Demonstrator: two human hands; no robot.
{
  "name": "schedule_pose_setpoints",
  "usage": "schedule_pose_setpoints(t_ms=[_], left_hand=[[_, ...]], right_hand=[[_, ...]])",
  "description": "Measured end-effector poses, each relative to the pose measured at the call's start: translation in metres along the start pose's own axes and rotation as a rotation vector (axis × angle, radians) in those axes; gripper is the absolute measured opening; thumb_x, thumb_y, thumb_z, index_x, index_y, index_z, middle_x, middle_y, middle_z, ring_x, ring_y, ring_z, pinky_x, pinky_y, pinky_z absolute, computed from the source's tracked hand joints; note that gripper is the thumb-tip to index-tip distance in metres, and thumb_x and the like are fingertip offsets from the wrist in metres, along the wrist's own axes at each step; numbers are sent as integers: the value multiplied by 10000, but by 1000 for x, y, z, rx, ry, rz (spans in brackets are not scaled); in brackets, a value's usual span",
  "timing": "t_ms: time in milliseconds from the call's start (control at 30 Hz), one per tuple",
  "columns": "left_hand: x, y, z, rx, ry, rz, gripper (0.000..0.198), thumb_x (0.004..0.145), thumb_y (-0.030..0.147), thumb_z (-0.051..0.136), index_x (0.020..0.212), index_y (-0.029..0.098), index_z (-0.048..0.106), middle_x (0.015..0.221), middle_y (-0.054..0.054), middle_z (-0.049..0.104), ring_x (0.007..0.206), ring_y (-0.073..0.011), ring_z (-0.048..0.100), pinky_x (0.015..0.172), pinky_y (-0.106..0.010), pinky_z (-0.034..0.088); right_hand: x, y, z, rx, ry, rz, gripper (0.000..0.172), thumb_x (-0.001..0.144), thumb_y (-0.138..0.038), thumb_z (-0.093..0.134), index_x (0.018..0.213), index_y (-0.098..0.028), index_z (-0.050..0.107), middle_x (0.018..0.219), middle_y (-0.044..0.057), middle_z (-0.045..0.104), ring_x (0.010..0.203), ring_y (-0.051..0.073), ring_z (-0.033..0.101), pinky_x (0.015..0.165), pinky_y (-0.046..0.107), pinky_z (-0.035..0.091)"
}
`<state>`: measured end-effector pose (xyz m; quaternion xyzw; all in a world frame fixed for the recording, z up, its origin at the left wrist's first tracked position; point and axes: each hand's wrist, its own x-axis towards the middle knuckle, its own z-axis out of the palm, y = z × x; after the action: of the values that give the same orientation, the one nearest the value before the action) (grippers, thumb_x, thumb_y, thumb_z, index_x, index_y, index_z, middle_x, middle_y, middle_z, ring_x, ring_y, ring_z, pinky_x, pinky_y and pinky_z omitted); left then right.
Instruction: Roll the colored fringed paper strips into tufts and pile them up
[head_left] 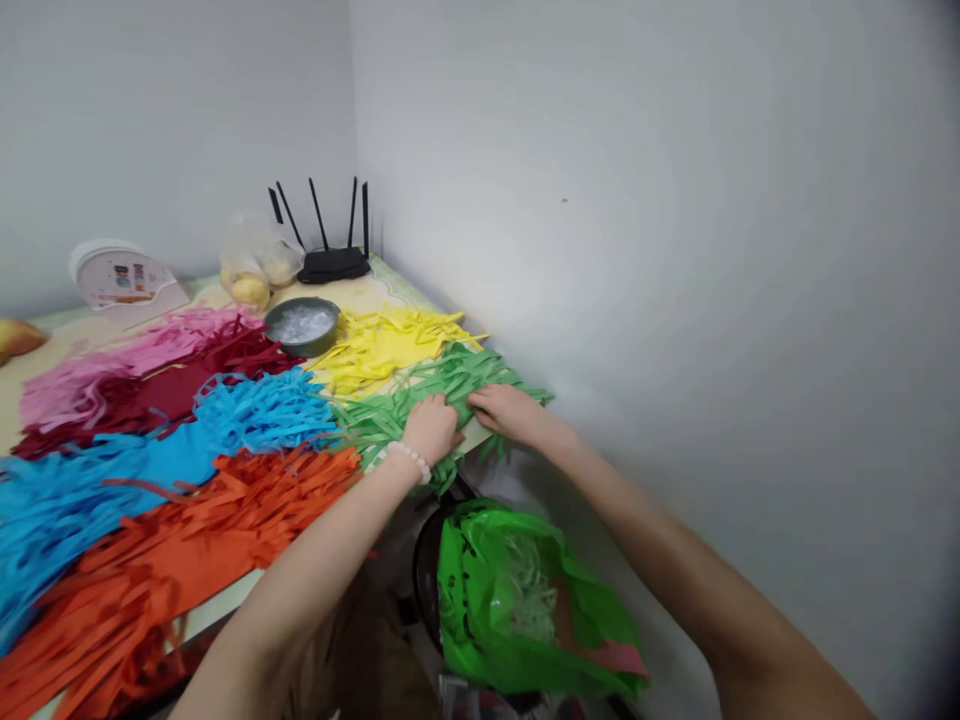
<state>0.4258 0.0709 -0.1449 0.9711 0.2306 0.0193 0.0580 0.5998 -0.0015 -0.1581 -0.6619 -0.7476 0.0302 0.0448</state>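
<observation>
Green fringed fabric lies at the table's right corner, its strips spread out and some hanging over the edge. My left hand, with a bead bracelet at the wrist, is closed on the near part of it; the fingertips are partly hidden. To the right, my right hand pinches the strips with thumb and fingers together. Yellow fringed fabric lies just behind the green one. Blue fringed fabric and orange fringed fabric are to the left of my hands.
Dark red and pink fringed fabric lie farther left. Behind stand a bowl with clear contents, a black router, a plastic bag of yellow fruit and a white holder. Below the table edge sits a green plastic bag. A wall rises at right.
</observation>
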Motion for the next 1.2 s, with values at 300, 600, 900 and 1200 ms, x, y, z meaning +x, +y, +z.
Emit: schedule_pose_setpoints(t_ms=[300, 600, 900, 1200], left_hand=[[4, -6, -8, -104, -76, -49, 249, 854, 295, 649, 974, 90, 724, 1054, -166, 695, 1005, -264, 672, 864, -313, 526], [11, -14, -13, -178, -113, -102, 265, 876, 346, 627, 1012, 150, 742, 1013, -124, 754, 960, -245, 701, 824, -290, 526], [14, -1, -16, -149, -69, -165, 292, 902, 328, 544, 935, 115, 743, 969, -163, 746, 954, -279, 706, 787, -331, 537], [15, 5, -6, -141, 49, -223, 289, 906, 95, 421, 957, 86, 705, 963, -190, 719, 945, -275, 700, 808, -360, 521]], right_hand=[[8, 1, -10, 30, -80, 33, 105, 881, -106, 567, 917, -161, 649, 945, 95, 668, 893, 213, 604, 753, 272, 392], [10, 3, -11, 58, -97, 51, 115, 870, -104, 565, 876, -175, 656, 926, 82, 665, 857, 202, 609, 714, 263, 386], [12, -1, -11, 61, -87, 62, 135, 868, -97, 557, 861, -176, 667, 916, 86, 676, 833, 203, 615, 708, 267, 390], [-9, -19, -15, 129, 49, 129, 218, 853, -92, 557, 1046, -149, 640, 1072, 142, 691, 1024, 254, 629, 891, 337, 469]])
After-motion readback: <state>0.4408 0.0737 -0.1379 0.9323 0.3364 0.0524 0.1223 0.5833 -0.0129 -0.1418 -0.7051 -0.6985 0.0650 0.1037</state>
